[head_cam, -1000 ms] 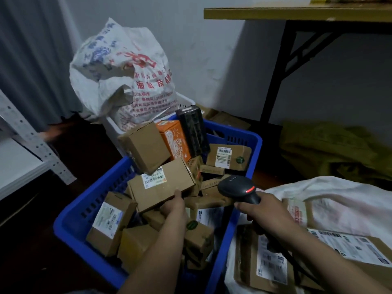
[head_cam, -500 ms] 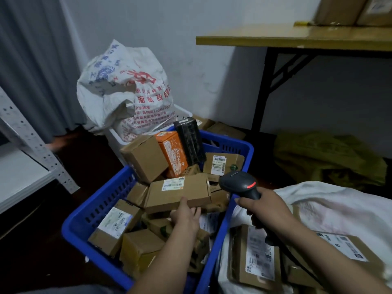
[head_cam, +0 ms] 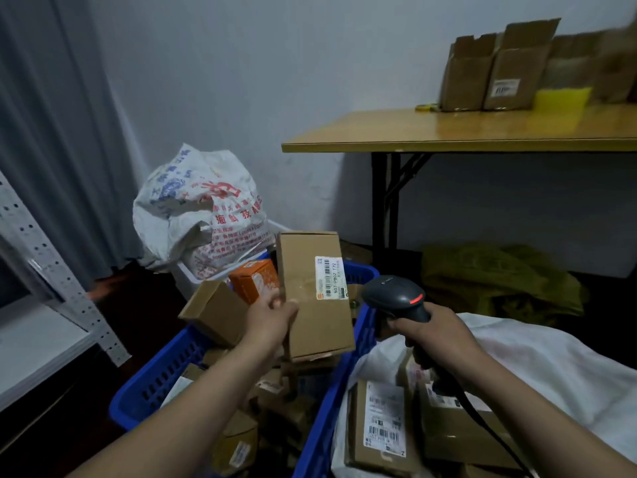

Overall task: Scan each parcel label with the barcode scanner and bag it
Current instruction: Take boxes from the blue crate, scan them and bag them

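Observation:
My left hand grips a flat brown parcel by its left edge and holds it upright above the blue crate. Its white barcode label faces me and the scanner. My right hand grips the handle of the black barcode scanner, whose head with a red light points left at the parcel, a short gap away. The white bag lies open at the lower right with labelled parcels inside it.
The blue crate holds several more cardboard parcels and an orange box. A printed white sack stands behind it. A wooden table with open cartons is at the right, a green bag beneath it. A white metal shelf is at the left.
My left hand has lifted the parcel out of the crate and turned it upright, its label now facing the scanner. The scanner has risen with my right hand. My view has tilted upward.

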